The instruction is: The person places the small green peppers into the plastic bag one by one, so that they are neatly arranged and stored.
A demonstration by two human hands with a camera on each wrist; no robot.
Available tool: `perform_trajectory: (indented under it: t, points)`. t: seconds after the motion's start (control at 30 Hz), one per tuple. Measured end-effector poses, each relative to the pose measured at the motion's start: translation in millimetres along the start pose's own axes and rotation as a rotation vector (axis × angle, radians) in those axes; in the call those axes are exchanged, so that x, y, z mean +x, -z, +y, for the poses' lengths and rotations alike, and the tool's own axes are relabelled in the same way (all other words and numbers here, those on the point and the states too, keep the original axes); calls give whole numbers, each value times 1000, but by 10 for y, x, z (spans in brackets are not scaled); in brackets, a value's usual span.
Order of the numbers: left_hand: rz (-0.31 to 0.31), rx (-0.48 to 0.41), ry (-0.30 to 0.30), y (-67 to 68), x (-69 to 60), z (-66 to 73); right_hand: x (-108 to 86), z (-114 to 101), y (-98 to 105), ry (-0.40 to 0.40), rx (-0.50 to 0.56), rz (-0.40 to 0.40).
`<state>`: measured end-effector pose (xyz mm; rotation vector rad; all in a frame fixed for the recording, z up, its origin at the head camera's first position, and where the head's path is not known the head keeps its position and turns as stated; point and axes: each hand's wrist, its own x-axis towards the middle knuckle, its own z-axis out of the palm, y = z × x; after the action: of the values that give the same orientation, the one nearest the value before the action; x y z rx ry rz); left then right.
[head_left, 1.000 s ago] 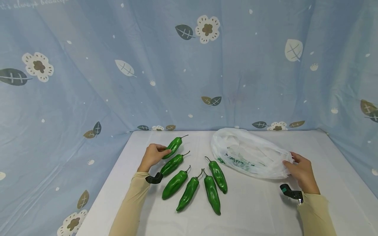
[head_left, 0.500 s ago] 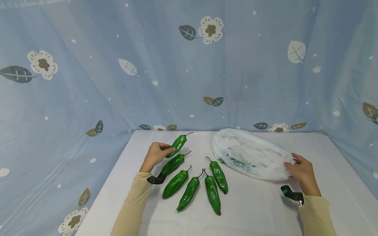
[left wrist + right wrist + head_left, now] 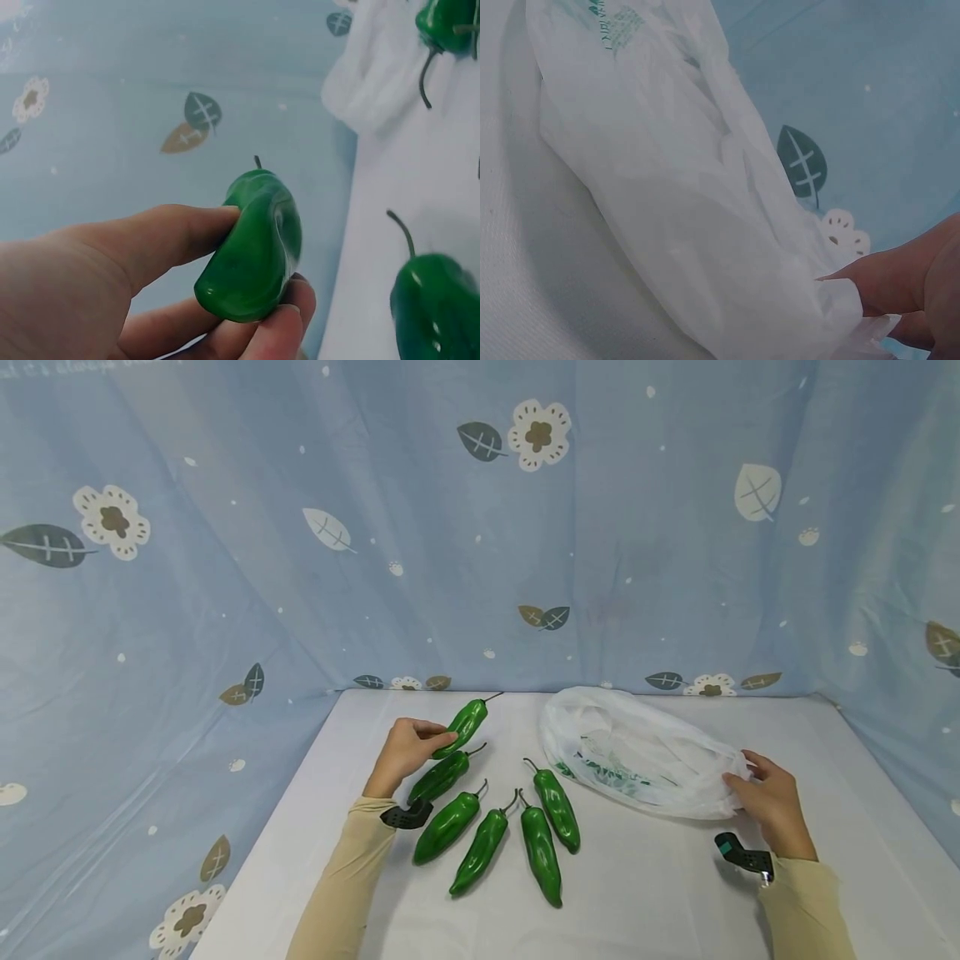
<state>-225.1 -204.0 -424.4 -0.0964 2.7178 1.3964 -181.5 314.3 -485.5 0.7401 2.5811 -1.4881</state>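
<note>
My left hand [image 3: 407, 752] pinches a glossy green chili pepper [image 3: 468, 723] between thumb and fingers at the table's back left. In the left wrist view this pepper [image 3: 251, 251] points its blunt end toward the camera, stem away. Just below it lies another green pepper [image 3: 439, 776], partly hidden by the wrist camera. At the right, my right hand [image 3: 772, 797] grips the gathered end of a white plastic bag [image 3: 675, 739] with green print. The right wrist view shows the thumb pressed on the crumpled bag [image 3: 697, 225], the other fingers mostly hidden.
Several more peppers lie fanned out mid-table, among them one [image 3: 556, 810] close to the bag's near side. A white cloth covers the table [image 3: 645, 893]. Blue patterned curtain [image 3: 420, 610] hangs behind and along both sides.
My left hand has lifted the pepper and carried it a little right and toward the back. The right hand and the bag have stayed in place.
</note>
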Motion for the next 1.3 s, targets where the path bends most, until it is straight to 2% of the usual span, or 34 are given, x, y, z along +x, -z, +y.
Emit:
perform_trajectory:
  t: [0.3, 0.5, 0.97, 1.3]
  points:
    - [-5, -51, -2, -108, -20, 56, -5, 11, -5, 11, 1, 0]
    - [-23, -81, -10, -187, -60, 149, 8, 33, -9, 21, -4, 2]
    - [-44, -85, -41, -353, -134, 354, 34, 38, -14, 11, -10, 4]
    - [-76, -103, -65, -439, -155, 431, 48, 49, 3, 5, -2, -13]
